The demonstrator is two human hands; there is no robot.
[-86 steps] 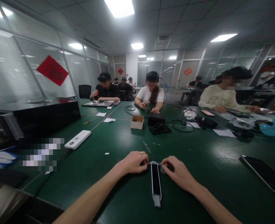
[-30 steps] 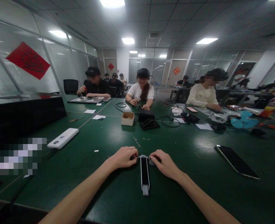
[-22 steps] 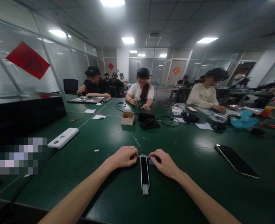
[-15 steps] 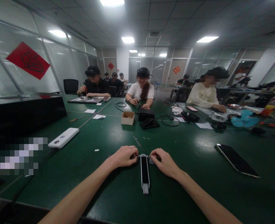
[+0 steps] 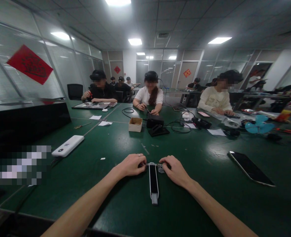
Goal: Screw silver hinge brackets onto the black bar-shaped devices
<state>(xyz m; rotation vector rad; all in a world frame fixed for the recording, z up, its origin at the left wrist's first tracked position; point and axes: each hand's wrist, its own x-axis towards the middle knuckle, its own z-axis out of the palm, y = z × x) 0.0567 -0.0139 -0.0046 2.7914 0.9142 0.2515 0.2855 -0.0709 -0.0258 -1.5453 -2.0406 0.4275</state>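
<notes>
A long narrow bar (image 5: 153,181) with a black face and a pale frame lies on the green table, a grey tab at its near end. Small metal pieces stick out on both sides of its far end. At the left side my left hand (image 5: 133,164) is closed, fingers pressed together; what sits in them is hidden. My right hand (image 5: 175,170) curls at the other side, its fingertips on a small grey metal part (image 5: 161,168) that joins or touches the bar's end.
A dark phone-like slab (image 5: 251,168) lies to the right, and a white power bank (image 5: 68,145) to the left. Farther back are a small box (image 5: 135,125), a black device (image 5: 155,121), a screwdriver (image 5: 83,125) and a blue fan (image 5: 259,124). Several people sit across the table.
My right fingers have opened slightly, showing more of the grey metal part. My left hand and the bar stay nearly still. At the far right, a co-worker's hands have shifted.
</notes>
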